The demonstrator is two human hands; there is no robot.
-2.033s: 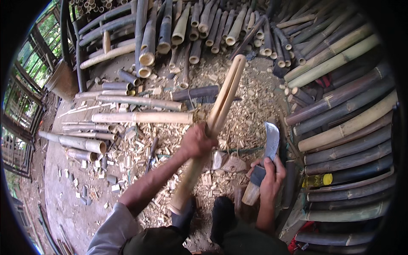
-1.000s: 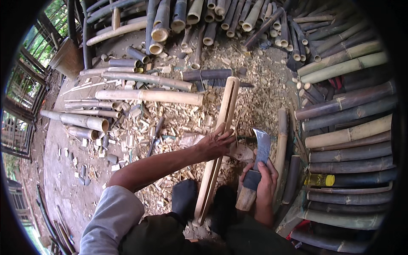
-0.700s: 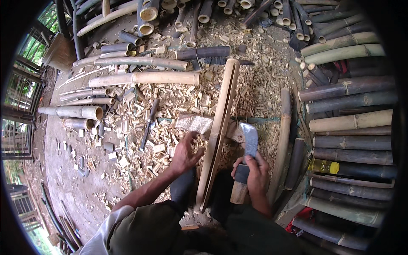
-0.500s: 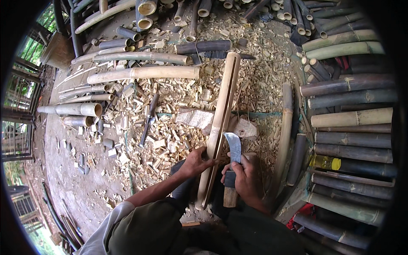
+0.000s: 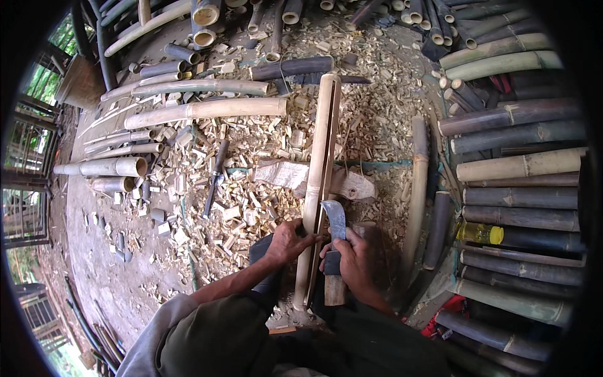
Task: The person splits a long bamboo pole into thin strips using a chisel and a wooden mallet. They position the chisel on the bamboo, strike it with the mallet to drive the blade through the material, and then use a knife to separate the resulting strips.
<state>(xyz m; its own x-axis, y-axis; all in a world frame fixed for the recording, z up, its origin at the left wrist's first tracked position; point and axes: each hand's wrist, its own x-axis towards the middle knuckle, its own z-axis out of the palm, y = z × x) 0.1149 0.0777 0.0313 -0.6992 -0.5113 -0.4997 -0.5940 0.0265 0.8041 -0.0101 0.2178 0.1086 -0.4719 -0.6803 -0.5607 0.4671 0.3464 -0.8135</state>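
Holding slotted bamboo pole (image 5: 318, 144) lengthwise from upper centre to lower centre of the frame, across pale wood block (image 5: 282, 174). Clamping its lower half with left hand (image 5: 289, 243), with thumb laid over the front and fingers partly hidden. Gripping hooked knife (image 5: 337, 221) in right hand (image 5: 357, 256), right of the lower centre, closed round the handle close under the blade. Holding blade tip at the pole's slotted right side, just beside or touching; cannot tell which. Probably at the stage of paring the slot's edge. Calling next, seemingly, for a steady left grip, with thumb clear of the edge, and for short, controlled strokes along the slot
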